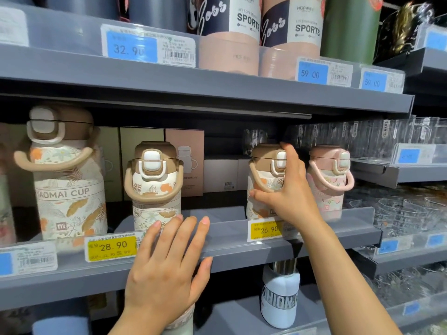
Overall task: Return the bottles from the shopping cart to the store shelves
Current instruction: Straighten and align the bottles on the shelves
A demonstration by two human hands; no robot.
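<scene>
Up on the middle shelf [242,245], our right hand [287,189] reaches with its forearm rising from the lower right, the wrist bent back. Its fingers curl over the brown lid and down the side of a small leaf-printed bottle [262,187], the thumb pressing the lower body, so the bottle is gripped while standing upright on the shelf. Just to the outer side of that grip stands a pink bottle [330,182] with a soft loop handle, close beside it. On the thumb side, well apart, stands a matching leaf-printed bottle [153,184] with a glossy white latch and rounded tan strap.

Our left hand [169,267] lies flat and spread, fingers straight, against the smooth grey shelf edge beside a yellow price tag [111,247], holding nothing. Below the grip, a pale blue bottle [279,296] with a ribbed metal neck stands on the lower shelf.
</scene>
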